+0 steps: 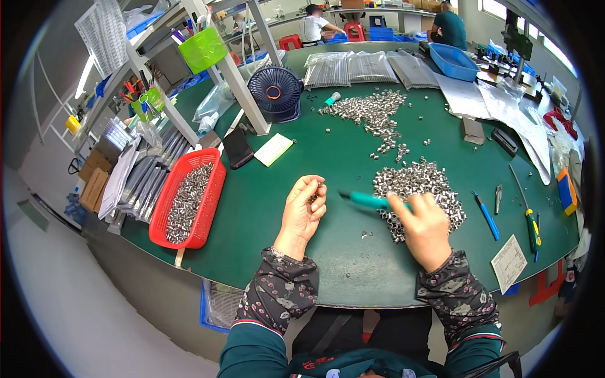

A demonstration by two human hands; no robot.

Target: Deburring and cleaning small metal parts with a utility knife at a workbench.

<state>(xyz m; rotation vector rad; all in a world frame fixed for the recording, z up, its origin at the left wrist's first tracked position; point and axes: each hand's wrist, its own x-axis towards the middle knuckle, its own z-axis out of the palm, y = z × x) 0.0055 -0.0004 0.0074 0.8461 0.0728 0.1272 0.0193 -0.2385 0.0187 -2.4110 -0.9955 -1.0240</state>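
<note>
My left hand (299,217) is raised over the near middle of the table, fingers curled round small silver metal rings (319,185); how many is hidden. To its right, my right hand (427,232) grips a slim green-handled tool (368,200). Its dark tip points left toward my left hand, apart from it; motion blur hides the tip's exact kind. Just beyond and partly under my right hand spreads a heap of small metal rings (413,179). A few tiny scraps (365,234) lie on the table between my hands.
The green table (265,195) carries a red basket (217,189) of metal parts at left, with a phone (237,148) and notepad (274,150) beyond. Another heap (372,113) lies farther back near a fan (274,94). Screwdriver (531,230) and blue pen-like tool (486,217) lie right.
</note>
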